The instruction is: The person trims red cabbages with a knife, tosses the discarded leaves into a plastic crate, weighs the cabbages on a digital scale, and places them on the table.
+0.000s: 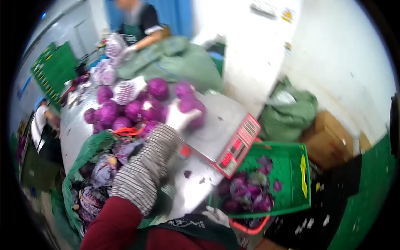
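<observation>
My left hand, in a white glove below a striped sleeve cover, grips a purple cabbage at the left edge of the scale. Another cabbage touches it from behind. The scale has a metal plate and a lit red display. To the left, several purple cabbages are heaped on the metal table, one in white foam netting. My right hand, also gloved, is low by my apron, its fingers blurred.
A green crate with cabbage pieces stands right of the table. A green sack of loose leaves is at the left front. Behind, a co-worker stands by a large sack. Another person is far left.
</observation>
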Tool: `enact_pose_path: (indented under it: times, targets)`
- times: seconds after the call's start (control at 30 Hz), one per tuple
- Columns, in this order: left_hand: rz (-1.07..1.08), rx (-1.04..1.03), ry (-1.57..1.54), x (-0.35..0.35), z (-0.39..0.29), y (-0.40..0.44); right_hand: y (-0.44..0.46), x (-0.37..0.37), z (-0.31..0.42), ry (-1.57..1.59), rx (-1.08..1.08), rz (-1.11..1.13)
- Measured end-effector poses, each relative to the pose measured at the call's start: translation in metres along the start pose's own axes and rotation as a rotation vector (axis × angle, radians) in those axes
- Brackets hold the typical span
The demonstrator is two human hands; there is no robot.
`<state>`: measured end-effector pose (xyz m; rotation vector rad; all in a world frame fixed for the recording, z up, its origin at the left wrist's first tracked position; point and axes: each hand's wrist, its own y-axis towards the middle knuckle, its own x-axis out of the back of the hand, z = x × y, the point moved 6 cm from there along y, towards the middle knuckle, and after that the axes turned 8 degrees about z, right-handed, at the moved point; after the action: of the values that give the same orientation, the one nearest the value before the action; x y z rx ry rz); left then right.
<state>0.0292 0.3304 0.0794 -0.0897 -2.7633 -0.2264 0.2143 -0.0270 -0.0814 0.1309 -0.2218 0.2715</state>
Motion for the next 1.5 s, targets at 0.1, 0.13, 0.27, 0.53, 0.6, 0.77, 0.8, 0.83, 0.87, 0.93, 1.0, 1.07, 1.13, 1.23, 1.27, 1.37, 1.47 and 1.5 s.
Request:
enact_pose_path:
  times: [0.1,0.13,0.27,0.53,0.6,0.77,0.8,0.83,0.87,0.93,1.0,1.07,1.13,1.23,1.27,1.37,1.47,1.5]
  targets:
    - [-0.072,0.196,-0.266,0.014,0.025,-0.016,-0.012,0.002,-0.010,0.516,-0.496,0.124]
    - [-0.073,0.268,-0.375,0.020,0.039,-0.022,-0.018,0.006,-0.004,0.570,-0.530,0.078]
    - [-0.006,0.323,-0.940,0.013,0.014,-0.099,-0.035,0.032,0.007,0.274,-0.304,-0.069]
    - [0.302,0.198,0.034,-0.004,0.015,-0.235,-0.071,0.131,-0.035,0.559,-0.425,-0.520]
    - [0.330,0.157,0.313,-0.016,0.028,-0.255,-0.080,0.175,-0.045,0.440,-0.399,-0.616]
    - [0.332,0.113,0.683,-0.036,0.033,-0.265,-0.103,0.286,-0.089,0.207,-0.567,-0.791]
    - [0.312,0.098,0.681,-0.034,0.036,-0.265,-0.101,0.299,-0.095,0.176,-0.616,-0.775]
    - [0.292,0.091,0.679,-0.032,0.039,-0.265,-0.095,0.305,-0.101,0.170,-0.637,-0.738]
    - [0.252,0.078,0.703,-0.028,0.041,-0.264,-0.089,0.311,-0.108,0.165,-0.658,-0.702]
    - [0.239,0.084,0.719,-0.025,0.045,-0.261,-0.084,0.319,-0.146,0.134,-0.703,-0.566]
    - [0.221,0.117,0.675,-0.030,0.043,-0.264,-0.074,0.317,-0.174,0.116,-0.816,-0.464]
    - [0.177,0.122,0.637,-0.038,0.034,-0.264,-0.067,0.311,-0.200,0.054,-0.935,-0.422]
    - [0.147,0.131,0.726,-0.043,0.035,-0.267,-0.062,0.310,-0.209,-0.085,-1.057,-0.343]
    - [0.099,0.154,0.740,-0.053,0.029,-0.270,-0.070,0.303,-0.246,-0.159,-1.406,-0.186]
    - [0.093,0.159,0.741,-0.053,0.029,-0.271,-0.075,0.297,-0.255,-0.171,-1.468,-0.121]
    - [0.067,0.163,0.676,-0.051,0.027,-0.276,-0.081,0.303,-0.262,0.082,-1.284,-0.159]
    - [0.064,0.114,0.716,-0.044,0.012,-0.274,-0.081,0.336,-0.185,0.335,-0.948,-0.358]
    - [0.047,0.095,0.702,-0.040,0.010,-0.273,-0.082,0.346,-0.166,0.402,-0.841,-0.336]
